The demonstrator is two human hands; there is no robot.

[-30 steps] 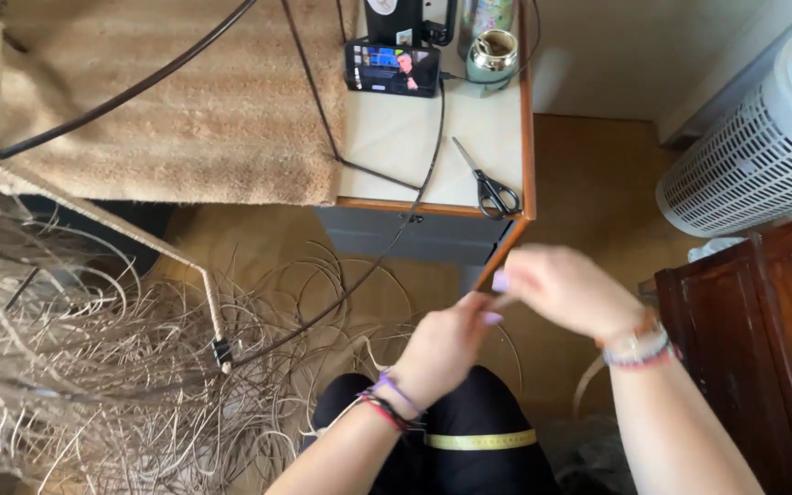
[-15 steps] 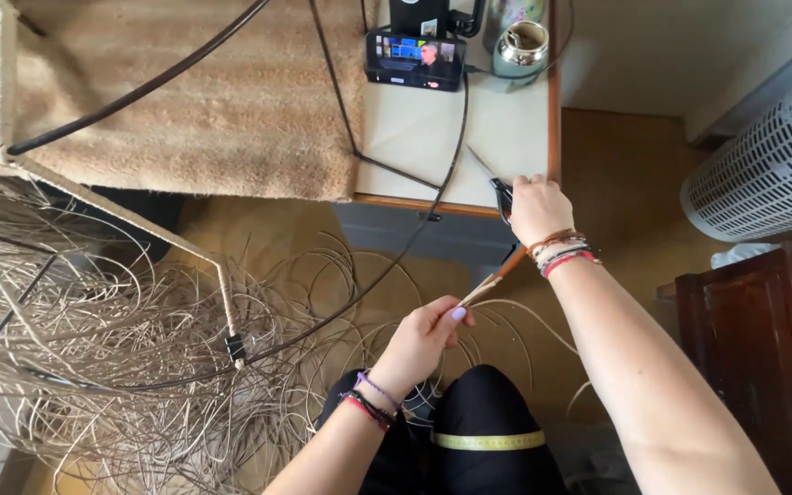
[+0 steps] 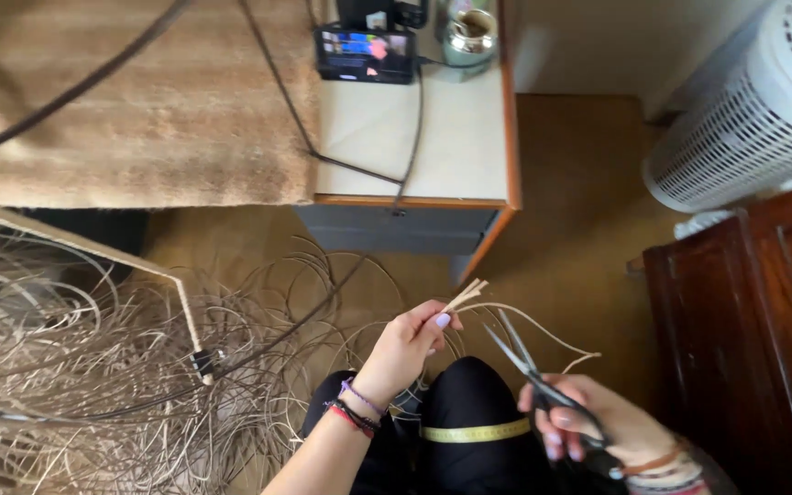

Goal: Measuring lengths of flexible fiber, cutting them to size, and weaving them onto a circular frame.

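One screen shows: a phone (image 3: 364, 53) lying on its side at about eleven o'clock in the view, near the top edge, propped at the back of a pale-topped side table (image 3: 414, 151). Its lit rectangle sits in a dark frame, glowing blue with pink and light patches (too small to make out more). No packages, labels or signs are visible.

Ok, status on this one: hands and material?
Left hand pinching cane strands. Right hand holding open scissors, apart from strands. Nothing between.
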